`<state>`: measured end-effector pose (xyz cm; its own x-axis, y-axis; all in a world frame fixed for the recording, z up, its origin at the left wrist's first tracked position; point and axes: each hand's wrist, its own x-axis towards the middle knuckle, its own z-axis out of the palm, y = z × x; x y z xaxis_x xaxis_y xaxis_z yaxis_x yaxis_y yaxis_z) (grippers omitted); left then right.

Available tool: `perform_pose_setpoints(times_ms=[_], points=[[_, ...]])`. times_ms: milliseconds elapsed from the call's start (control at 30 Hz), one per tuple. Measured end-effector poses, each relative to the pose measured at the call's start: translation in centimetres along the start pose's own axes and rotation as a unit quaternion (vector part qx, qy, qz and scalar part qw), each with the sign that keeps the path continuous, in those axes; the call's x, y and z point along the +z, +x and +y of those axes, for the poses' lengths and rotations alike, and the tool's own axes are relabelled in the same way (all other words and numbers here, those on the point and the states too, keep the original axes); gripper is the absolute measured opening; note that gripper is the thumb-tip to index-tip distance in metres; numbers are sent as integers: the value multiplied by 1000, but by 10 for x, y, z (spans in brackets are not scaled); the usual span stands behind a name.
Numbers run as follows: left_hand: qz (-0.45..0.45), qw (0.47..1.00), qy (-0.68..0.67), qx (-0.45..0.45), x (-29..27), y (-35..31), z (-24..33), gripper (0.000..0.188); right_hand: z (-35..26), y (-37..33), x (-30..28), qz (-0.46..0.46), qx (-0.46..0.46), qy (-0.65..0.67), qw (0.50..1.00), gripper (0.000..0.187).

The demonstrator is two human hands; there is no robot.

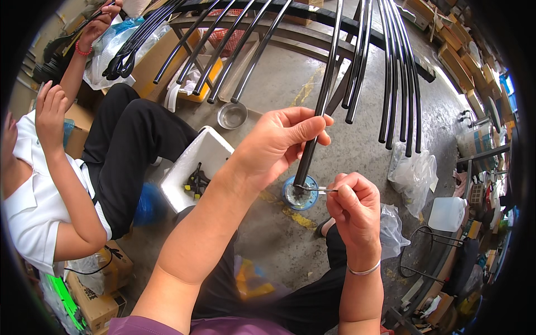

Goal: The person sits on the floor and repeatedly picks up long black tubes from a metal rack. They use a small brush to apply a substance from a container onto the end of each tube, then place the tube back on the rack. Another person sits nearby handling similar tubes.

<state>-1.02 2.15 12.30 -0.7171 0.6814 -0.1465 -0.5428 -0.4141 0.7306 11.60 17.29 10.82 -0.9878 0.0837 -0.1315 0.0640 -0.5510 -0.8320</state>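
Note:
My left hand (279,142) is closed round a long black tube (307,160) close to its lower end, thumb and fingers on opposite sides. The tube slants up and away toward the rack. In my right hand (357,209), a thin silvery metal tool (325,190) is pinched between thumb and fingers; its exact kind is too small to make out. The tool's tip is right by the tube's lower end. Beneath both, a round blue-rimmed container (314,200) with greyish matter inside sits lower down; whether the tube touches it I cannot tell.
Several more black tubes (388,72) lie across a metal rack (312,49). A white foam box (173,181) holds small black and yellow parts, near a metal bowl (232,115). A person in a white shirt (30,209) sits at left. Plastic bags (414,176) and a translucent jug (446,214) stand right.

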Motion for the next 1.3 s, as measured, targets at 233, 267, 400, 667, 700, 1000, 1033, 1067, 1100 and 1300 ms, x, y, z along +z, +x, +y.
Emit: perform_pose_setpoints(times_ms=[233,267,400,667,700,1000,1033,1067,1100,1300], points=[[4,1000,10,5,4,-1,1,31,0,1,0,4,3,-21,1000,13],[9,1000,6,11,5,-1,0,28,1,1,1,3,1,-16,1000,13],[7,1000,-12,5,7,-1,3,21,2,1,0,0,-6,-1,1000,14],[-2,1000,-25,2,8,-2,4,27,2,1,0,-5,-5,4,1000,13],[-2,1000,-25,3,8,-2,5,30,2,1,-1,-4,-5,4,1000,13],[-1,999,13,30,8,0,-1,34,0,3,5,12,9,-19,1000,12],[1,1000,12,29,8,0,0,32,0,3,6,13,10,-24,1000,12],[3,1000,11,27,9,0,0,31,0,4,6,10,7,-32,999,11],[5,1000,10,26,9,0,1,30,0,4,6,8,3,-40,999,11],[1,1000,-17,23,2,1,-1,31,2,4,4,3,-5,-12,1000,12]])
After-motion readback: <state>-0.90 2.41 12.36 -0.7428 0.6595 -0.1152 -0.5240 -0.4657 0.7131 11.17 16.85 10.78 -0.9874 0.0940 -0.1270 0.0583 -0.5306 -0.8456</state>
